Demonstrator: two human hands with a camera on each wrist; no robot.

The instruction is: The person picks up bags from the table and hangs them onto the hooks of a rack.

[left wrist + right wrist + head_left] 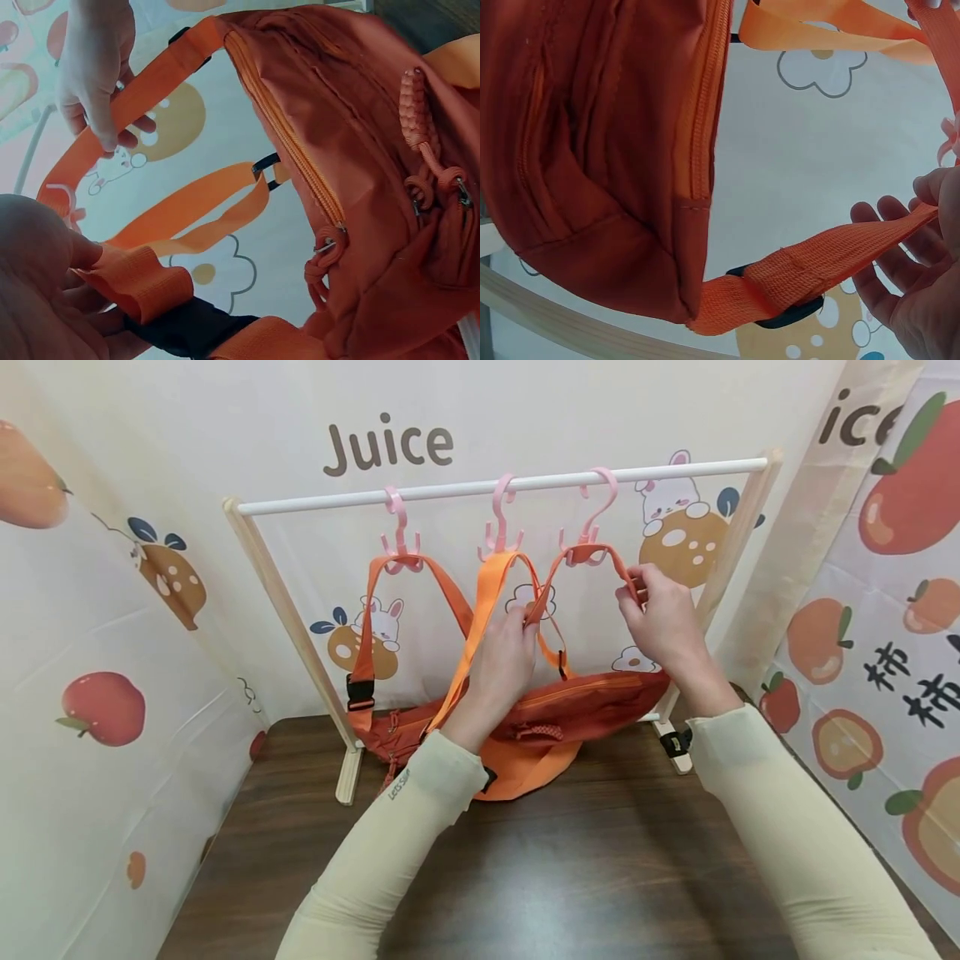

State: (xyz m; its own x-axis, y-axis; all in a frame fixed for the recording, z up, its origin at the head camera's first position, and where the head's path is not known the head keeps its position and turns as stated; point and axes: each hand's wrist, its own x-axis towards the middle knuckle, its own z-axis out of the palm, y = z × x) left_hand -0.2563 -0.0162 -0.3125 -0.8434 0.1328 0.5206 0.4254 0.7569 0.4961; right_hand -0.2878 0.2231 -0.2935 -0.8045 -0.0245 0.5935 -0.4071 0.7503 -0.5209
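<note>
A rust-orange waist bag (600,703) hangs from its strap, which loops over the left pink hook (400,522) and the right pink hook (596,506). My left hand (495,664) grips the strap (142,281) left of the right hook, close above a black buckle (191,326). On the hook's other side, my right hand (663,618) pinches the strap (810,270) between thumb and fingers. A lighter orange strap (491,585) hangs on the middle pink hook (501,518), and lighter orange fabric (525,772) shows behind and below the waist bag.
The hooks hang on a white rail (450,489) between wooden posts (292,618). This rack stands at the back of a dark wooden table (570,877). Printed curtains (97,635) enclose the back and sides. A black clip (677,742) sits at the rack's right foot.
</note>
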